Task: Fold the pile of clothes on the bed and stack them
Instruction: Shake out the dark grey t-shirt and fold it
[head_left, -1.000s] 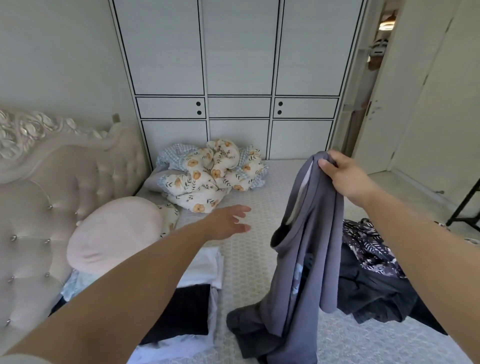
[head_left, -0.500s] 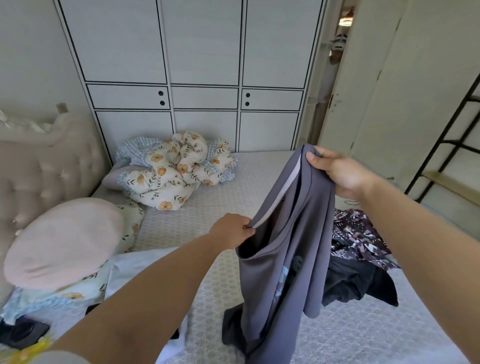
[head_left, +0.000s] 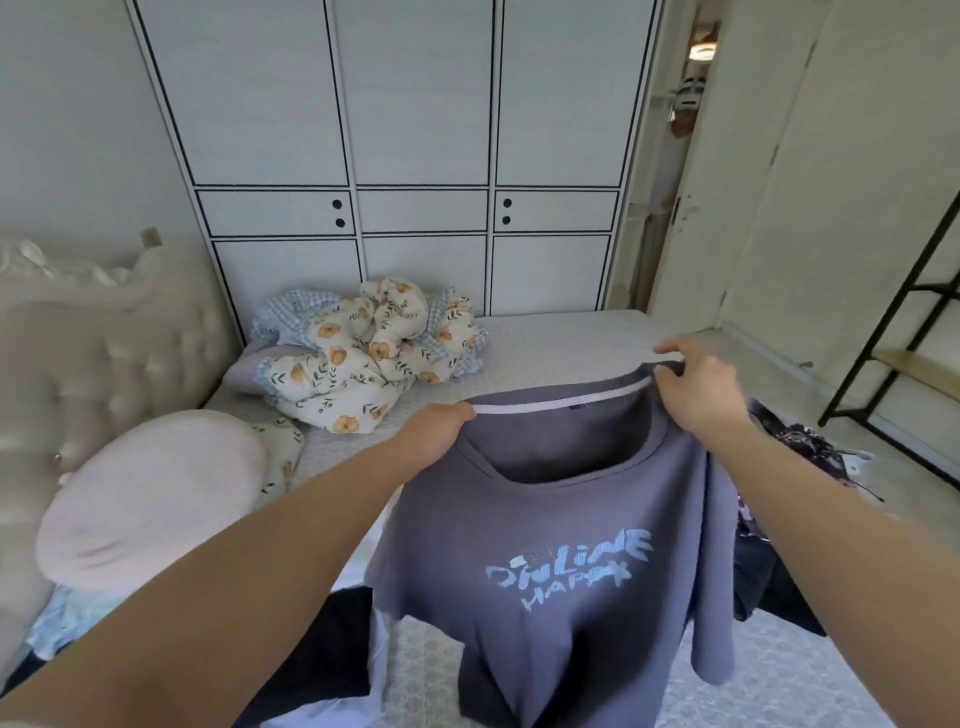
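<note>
Grey t-shirt (head_left: 561, 545) hangs between both hands over the bed (head_left: 545, 343) — left hand (head_left: 439, 431) pinches one shoulder, right hand (head_left: 696, 384) grips the other. Unfolded dark clothes (head_left: 779, 551) sit just under the right hand.

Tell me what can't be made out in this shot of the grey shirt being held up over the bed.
All from the head view:
- Grey T-shirt: its hem is cut off by the bottom edge.
- Unfolded clothes: mostly hidden behind the shirt and right forearm.
- Dark folded garment: partly covered by the left forearm and the shirt.
- Right hand: fingers blurred, but gripping the collar.
- Left hand: fingertips tucked into the collar, unseen.
</note>
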